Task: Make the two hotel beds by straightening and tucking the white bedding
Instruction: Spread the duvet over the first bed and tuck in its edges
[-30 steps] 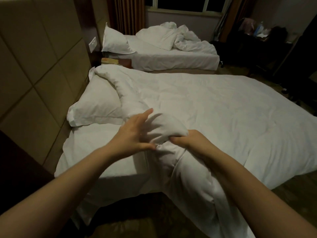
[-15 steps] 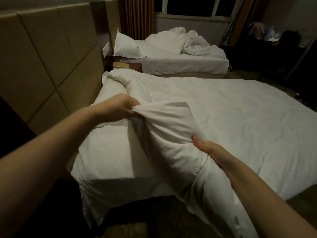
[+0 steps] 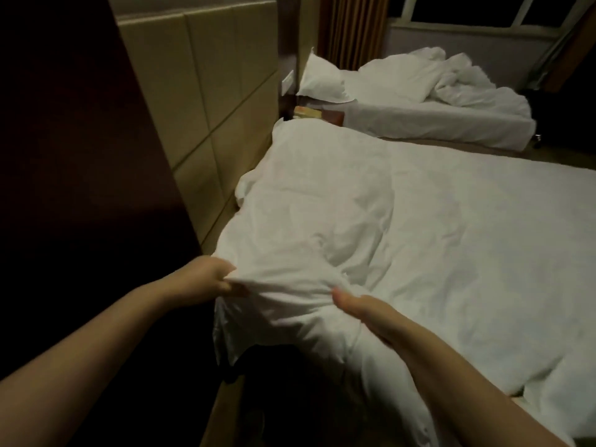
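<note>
The duvet [image 3: 419, 237] across the middle of the frame is white matt cloth, soft and creased, and so is the pillow [image 3: 322, 79] at top centre. The headboard panels [image 3: 209, 91] at upper left are smooth beige padding with a slight sheen. The side panel [image 3: 80, 156] at far left looks like dark smooth wood. The curtain [image 3: 351, 30] up top is pleated fabric.

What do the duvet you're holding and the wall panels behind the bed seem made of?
The duvet: white woven cloth, probably cotton, matte, padded inside; it creases and puffs where the left hand and right hand grip it. The wall panels: beige upholstery, possibly faux leather; slight sheen, recessed seams between squares.
</note>
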Motion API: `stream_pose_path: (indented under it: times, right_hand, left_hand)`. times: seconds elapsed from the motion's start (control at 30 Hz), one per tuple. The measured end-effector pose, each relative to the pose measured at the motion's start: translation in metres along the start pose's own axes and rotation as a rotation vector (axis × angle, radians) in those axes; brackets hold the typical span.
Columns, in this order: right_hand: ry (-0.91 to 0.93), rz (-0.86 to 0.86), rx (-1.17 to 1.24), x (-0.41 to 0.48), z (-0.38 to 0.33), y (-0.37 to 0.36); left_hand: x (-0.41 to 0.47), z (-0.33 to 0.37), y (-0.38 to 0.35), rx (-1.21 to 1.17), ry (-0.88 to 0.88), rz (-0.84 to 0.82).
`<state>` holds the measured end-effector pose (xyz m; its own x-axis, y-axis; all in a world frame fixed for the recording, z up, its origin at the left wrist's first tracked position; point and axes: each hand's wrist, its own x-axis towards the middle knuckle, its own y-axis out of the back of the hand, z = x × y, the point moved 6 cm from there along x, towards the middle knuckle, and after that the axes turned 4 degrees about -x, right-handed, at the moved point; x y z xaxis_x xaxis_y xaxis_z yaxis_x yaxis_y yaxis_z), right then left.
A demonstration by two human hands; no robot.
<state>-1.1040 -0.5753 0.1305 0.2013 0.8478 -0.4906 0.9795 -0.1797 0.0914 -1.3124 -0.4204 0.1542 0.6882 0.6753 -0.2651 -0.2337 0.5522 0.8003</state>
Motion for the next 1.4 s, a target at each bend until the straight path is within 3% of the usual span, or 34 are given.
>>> stream_pose_path:
  times: [0.13, 0.23, 0.3, 0.33, 0.43, 0.47, 0.5, 0.57, 0.6, 0.67, 0.77, 0.83, 0.87, 0.9, 0.93, 0.97, 1.07, 1.17, 1.27, 1.33, 1.4]
  right_hand:
    - [-0.130, 0.084, 0.235, 0.002, 0.003, 0.002]
    - [-0.132, -0.087, 0.302, 0.000, -0.012, -0.022]
    - [-0.216, -0.022, -0.135, 0.003, -0.010, -0.066]
    - [-0.221, -0.007, -0.201, 0.002, -0.007, -0.081]
    - [-0.159, 0.473, -0.717, 0.003, -0.050, -0.125]
    - [-0.272, 0.625, -0.859, -0.006, -0.052, -0.126]
    - [-0.324, 0.881, -0.897, -0.017, -0.057, -0.110]
    - [-0.366, 1.125, -0.982, -0.024, -0.060, -0.097]
    - [-0.413, 1.125, -1.020, -0.024, -0.063, -0.094]
    - [-0.490, 0.913, -0.947, -0.029, -0.055, -0.088]
    - [-0.237, 0.719, -0.654, -0.025, -0.038, -0.064]
    - [-0.261, 0.500, -0.460, -0.039, -0.019, -0.035]
    - [-0.087, 0.307, -0.336, -0.032, -0.023, -0.036]
    - [-0.071, 0.137, -0.072, -0.038, -0.019, -0.024]
    - [-0.097, 0.017, 0.021, -0.045, -0.017, -0.017]
    - [-0.088, 0.006, -0.009, -0.052, -0.012, -0.008]
    - [0.052, 0.255, -0.408, -0.051, -0.017, 0.009]
    - [0.088, 0.548, -0.625, -0.067, -0.022, 0.016]
    - [0.406, 0.917, -1.068, -0.101, -0.016, -0.015]
    - [0.362, 0.928, -1.287, -0.099, 0.017, -0.036]
    - [0.241, 0.918, -1.327, -0.085, 0.041, -0.032]
  left_hand:
    - [-0.011, 0.036, 0.000, 0.217, -0.110, 0.112]
    - [-0.022, 0.082, -0.019, 0.351, -0.377, 0.161]
    - [-0.027, 0.108, -0.043, 0.498, -0.593, 0.138]
    - [-0.026, 0.116, -0.055, 0.605, -0.679, 0.133]
    - [-0.023, 0.133, -0.070, 0.728, -0.868, 0.235]
    - [-0.022, 0.138, -0.069, 0.705, -0.921, 0.273]
    - [-0.020, 0.142, -0.068, 0.679, -0.960, 0.285]
    - [-0.014, 0.147, -0.066, 0.662, -0.997, 0.260]
    - [-0.011, 0.150, -0.066, 0.667, -1.010, 0.246]
    - [-0.008, 0.157, -0.063, 0.698, -1.052, 0.240]
    - [-0.002, 0.168, -0.058, 0.695, -1.115, 0.241]
    - [0.003, 0.168, -0.054, 0.679, -1.109, 0.301]
    - [0.003, 0.167, -0.053, 0.663, -1.088, 0.298]
    - [0.004, 0.166, -0.052, 0.654, -1.053, 0.265]
    - [0.005, 0.166, -0.053, 0.661, -1.006, 0.216]
    - [0.005, 0.165, -0.054, 0.669, -0.945, 0.146]
    - [0.008, 0.159, -0.060, 0.622, -0.839, 0.029]
    - [0.018, 0.150, -0.048, 0.464, -0.678, -0.072]
    - [0.037, 0.133, -0.037, 0.246, -0.495, -0.213]
    - [0.044, 0.124, -0.034, 0.092, -0.458, -0.310]
    - [0.043, 0.117, -0.035, -0.050, -0.384, -0.458]
